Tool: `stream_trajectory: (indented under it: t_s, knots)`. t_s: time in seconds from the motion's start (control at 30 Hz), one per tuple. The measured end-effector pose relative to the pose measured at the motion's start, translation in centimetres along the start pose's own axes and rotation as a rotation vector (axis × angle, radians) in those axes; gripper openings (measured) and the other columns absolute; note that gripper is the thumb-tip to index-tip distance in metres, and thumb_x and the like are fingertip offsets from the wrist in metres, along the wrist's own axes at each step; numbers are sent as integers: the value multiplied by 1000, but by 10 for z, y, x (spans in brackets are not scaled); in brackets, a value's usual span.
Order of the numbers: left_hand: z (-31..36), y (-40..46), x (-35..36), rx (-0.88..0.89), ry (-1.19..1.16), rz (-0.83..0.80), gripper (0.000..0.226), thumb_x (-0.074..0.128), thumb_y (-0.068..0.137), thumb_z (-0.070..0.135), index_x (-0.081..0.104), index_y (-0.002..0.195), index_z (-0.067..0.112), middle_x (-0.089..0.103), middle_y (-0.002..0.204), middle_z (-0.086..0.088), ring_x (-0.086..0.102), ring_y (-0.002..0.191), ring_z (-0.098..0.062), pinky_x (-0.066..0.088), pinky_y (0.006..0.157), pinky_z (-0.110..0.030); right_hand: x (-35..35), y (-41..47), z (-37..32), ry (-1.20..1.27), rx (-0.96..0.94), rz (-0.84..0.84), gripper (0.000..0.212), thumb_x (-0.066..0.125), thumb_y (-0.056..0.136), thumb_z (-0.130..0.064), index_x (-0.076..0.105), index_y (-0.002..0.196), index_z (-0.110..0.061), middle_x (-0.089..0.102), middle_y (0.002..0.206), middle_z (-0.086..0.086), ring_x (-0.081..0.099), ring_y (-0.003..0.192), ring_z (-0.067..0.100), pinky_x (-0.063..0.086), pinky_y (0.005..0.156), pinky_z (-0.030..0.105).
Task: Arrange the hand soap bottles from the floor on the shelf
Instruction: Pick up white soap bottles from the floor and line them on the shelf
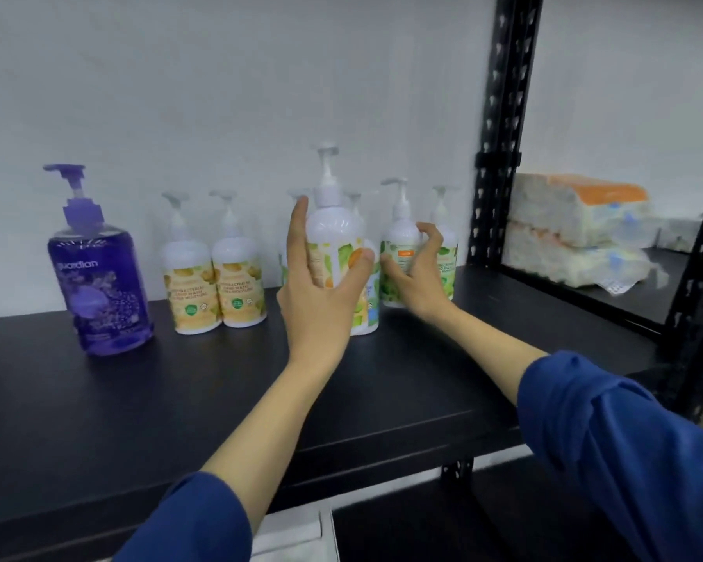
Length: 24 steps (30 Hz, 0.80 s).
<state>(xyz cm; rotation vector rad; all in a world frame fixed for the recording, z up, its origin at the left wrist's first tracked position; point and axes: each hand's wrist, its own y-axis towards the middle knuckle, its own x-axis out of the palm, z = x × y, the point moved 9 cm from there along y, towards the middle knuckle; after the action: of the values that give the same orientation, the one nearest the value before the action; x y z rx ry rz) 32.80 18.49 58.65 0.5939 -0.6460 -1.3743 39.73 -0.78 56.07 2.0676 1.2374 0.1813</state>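
Head view: left hand [321, 285] wrapped around tall bottle [335, 237], upright on shelf [179, 399]. Right hand [415, 273], fingers curled, gripping green bottle [400, 245] just beside it. Both forearms outstretched, blue sleeves [626, 448] pushed back.

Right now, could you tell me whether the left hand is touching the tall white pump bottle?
Touching. The head view shows the left hand wrapped around the tall white pump bottle, fingers up its left side and the thumb pressed across its label.

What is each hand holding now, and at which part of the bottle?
The left hand grips a white pump bottle around its body. The right hand curls around the body of a green-labelled bottle.
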Motion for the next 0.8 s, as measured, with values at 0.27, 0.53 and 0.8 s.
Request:
stream_trajectory:
  t_s: [0.27, 0.53, 0.8]
  knots:
    - [3, -4, 5, 43, 35, -39, 80, 73, 80, 28, 28, 145, 37, 34, 104, 60, 45, 99, 28, 39, 85, -4, -1, -8, 5, -85, -19, -60, 65, 69, 81, -35, 25, 128, -24, 53, 118, 8, 60, 99, 23, 52, 83, 38]
    - [6, -4, 0, 51, 45, -24, 78, 71, 83, 20, 27, 147, 31, 30, 117, 48, 46, 97, 29, 40, 85, -3, -15, -12, -11, -264, -82, 37, 71, 75, 78, -23, 35, 135, -9, 43, 127, 12, 46, 113, 24, 43, 95, 36]
    - [5, -4, -2, 38, 62, -13, 78, 72, 82, 26, 28, 145, 37, 38, 109, 53, 52, 97, 22, 48, 95, -26, -19, -12, -10, -352, -49, 66, 81, 76, 78, -32, 29, 140, -11, 35, 131, 11, 46, 114, 25, 45, 94, 39]
